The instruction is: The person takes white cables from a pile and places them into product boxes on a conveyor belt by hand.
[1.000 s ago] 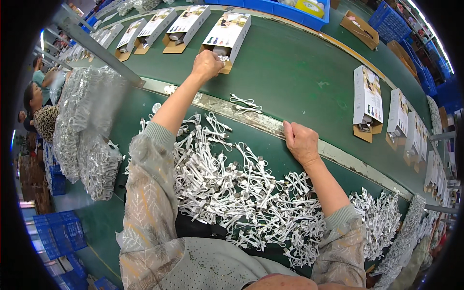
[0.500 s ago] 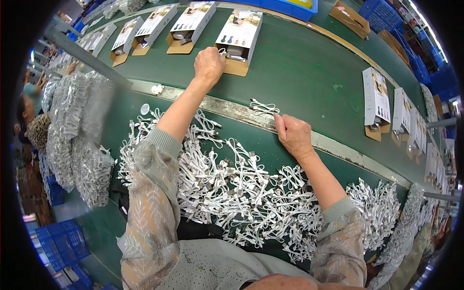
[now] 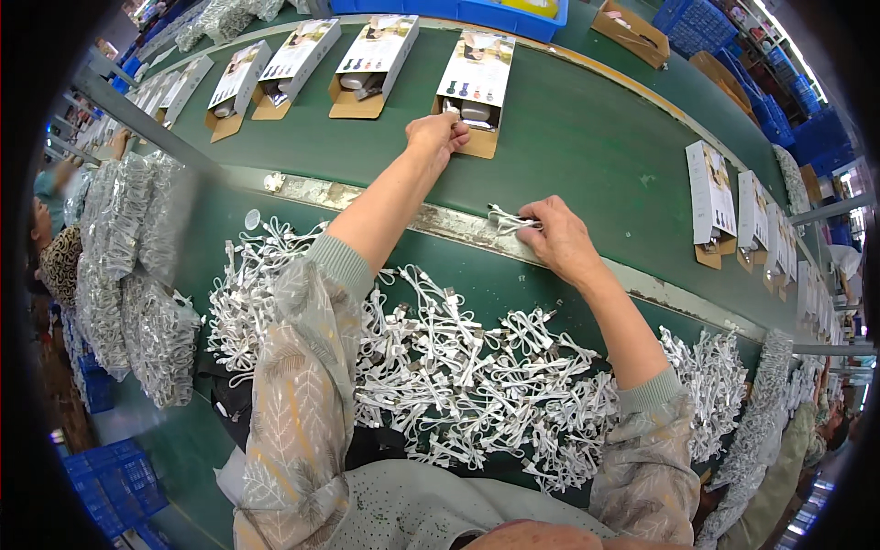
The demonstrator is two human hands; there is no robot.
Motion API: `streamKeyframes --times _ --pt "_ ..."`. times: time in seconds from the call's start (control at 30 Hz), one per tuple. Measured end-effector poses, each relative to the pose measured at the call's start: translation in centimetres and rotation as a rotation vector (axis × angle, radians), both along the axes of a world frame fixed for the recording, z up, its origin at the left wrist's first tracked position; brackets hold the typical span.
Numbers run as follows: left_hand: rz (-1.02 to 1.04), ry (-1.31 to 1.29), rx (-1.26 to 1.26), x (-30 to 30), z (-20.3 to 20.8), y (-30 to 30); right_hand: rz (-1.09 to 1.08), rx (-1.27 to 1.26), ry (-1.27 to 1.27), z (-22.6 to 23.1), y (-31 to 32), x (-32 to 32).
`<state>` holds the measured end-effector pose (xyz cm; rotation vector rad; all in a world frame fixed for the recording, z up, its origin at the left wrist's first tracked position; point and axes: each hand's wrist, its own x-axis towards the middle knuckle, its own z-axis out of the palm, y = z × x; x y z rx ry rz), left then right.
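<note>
At the open end of a white printed box [image 3: 478, 64], my left hand [image 3: 434, 137] has its fingers pinched together. A bit of white cable [image 3: 451, 109] shows just above those fingertips, at the box mouth. Inside the box a grey rounded item [image 3: 476, 111] is visible, and its brown cardboard flap [image 3: 480, 144] hangs out toward me. My right hand [image 3: 561, 240] grips a folded white USB cable [image 3: 507, 220] between thumb and fingers, over the metal edge strip. Beneath my forearms lies a large heap of bundled white USB cables [image 3: 486, 385].
Similar open boxes [image 3: 376, 55] line the green conveyor belt [image 3: 587, 128] to the left, with more boxes [image 3: 711, 192] to the right. A blue bin [image 3: 458, 11] stands beyond the belt. Bagged cables [image 3: 137, 247] are stacked at left. A metal post [image 3: 147, 119] slants across the left side.
The boxes have shifted right along the belt, and my left hand has moved right with the nearest one. My right hand has closed on the folded cable that lay on the edge strip.
</note>
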<state>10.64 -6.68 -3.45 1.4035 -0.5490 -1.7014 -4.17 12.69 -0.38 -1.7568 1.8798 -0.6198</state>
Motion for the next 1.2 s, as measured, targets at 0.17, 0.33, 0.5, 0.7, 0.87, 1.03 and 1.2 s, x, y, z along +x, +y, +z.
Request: streamKeyframes --times 0.17,0.33,0.5,0.7,0.87,1.03,1.2 --pt "-0.328 0.119 -0.079 -2.6 -0.9 0.1 0.09 0.061 0.041 1.2 0.3 0.0" --pt "-0.699 -0.869 -0.674 -1.0 0.9 2.0 -0.134 0.212 -0.18 0.6 0.4 -1.0" --pt "-0.725 -0.874 -0.945 -0.7 2.7 4.2 -0.269 0.302 -0.448 -0.2 -0.3 -2.1" --pt "-0.994 -0.488 -0.79 -0.2 4.0 6.3 -0.357 0.302 -0.798 1.8 -0.8 -0.8" --pt "-1.112 -0.514 -0.598 1.9 7.3 7.5 -0.263 0.332 -0.91 2.1 -1.4 0.1" --pt "-0.813 -0.805 -0.696 8.6 5.2 4.8 -0.416 0.33 -1.161 1.6 -5.5 1.6" --pt "-0.33 -0.875 -0.592 12.2 3.3 0.2 -0.513 0.339 -1.414 -2.1 -11.3 1.3"
